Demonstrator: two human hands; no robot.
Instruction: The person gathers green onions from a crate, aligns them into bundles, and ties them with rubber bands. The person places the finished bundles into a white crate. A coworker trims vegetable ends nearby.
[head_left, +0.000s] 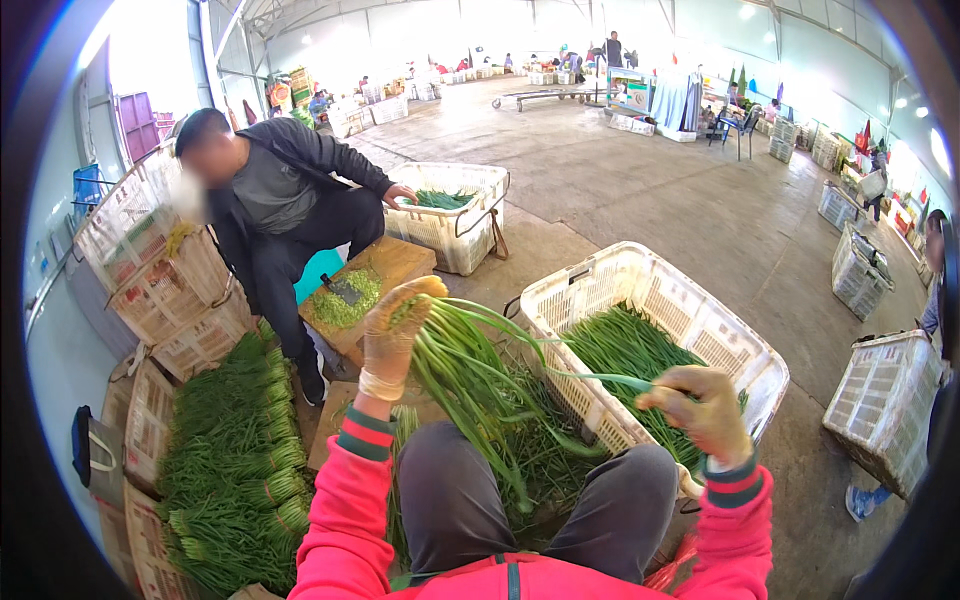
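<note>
My left hand, in a stained glove, grips a bunch of long green leafy stalks by the pale stem ends; the leaves droop over my lap. Pinched between the gloved fingers of my right hand is the tip of one leaf, stretched out from that bunch. Below and behind my right hand stands a white plastic crate with more green stalks lying in it. Loose leaf scraps are heaped between my knees and the crate.
At the left, tied green bundles lie in rows beside stacked crates. A co-worker sits by a wooden block bearing a blade and chopped trimmings, one hand at another crate. A large crate stands at the right near a person.
</note>
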